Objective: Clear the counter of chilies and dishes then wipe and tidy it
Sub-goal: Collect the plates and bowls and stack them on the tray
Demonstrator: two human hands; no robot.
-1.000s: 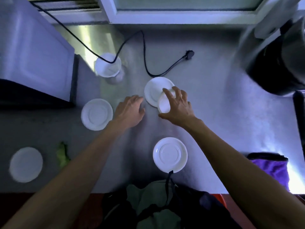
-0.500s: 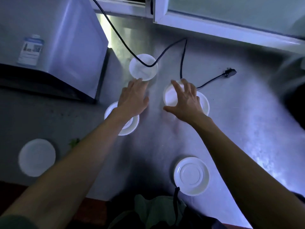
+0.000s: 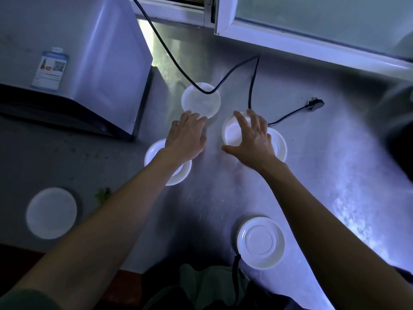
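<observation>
Nearest the person, at the front edge of the steel table (image 3: 335,180), a white saucer (image 3: 260,242) lies upside down with its foot ring showing, well apart from both hands. To the far left, near that same edge, sits another white plate (image 3: 51,213), and just beside it on its right lies a small green scrap (image 3: 103,194), too blurred to say whether it is a chili. Further in, the left hand (image 3: 186,136) reaches forward with its fingers straight and close together, holding nothing; its wrist passes over a white dish (image 3: 156,153) that lies partly hidden beneath it, and its fingertips (image 3: 196,118) come up to the near rim of a round white plate (image 3: 201,100) beyond. To the right, the right hand (image 3: 253,136) is spread wide over a small white bowl (image 3: 232,133), thumb at the near side and fingers arched over the far rim; whether it actually grips the bowl cannot be told. That bowl overlaps a larger white plate (image 3: 280,146) just to its right. A black power cord (image 3: 176,63) runs across the far round plate and loops back over the table to a loose plug (image 3: 315,104) lying at the right. At the far left stands a boxy grey appliance (image 3: 89,59) bearing a label, and a white window frame (image 3: 290,41) runs along the back.
</observation>
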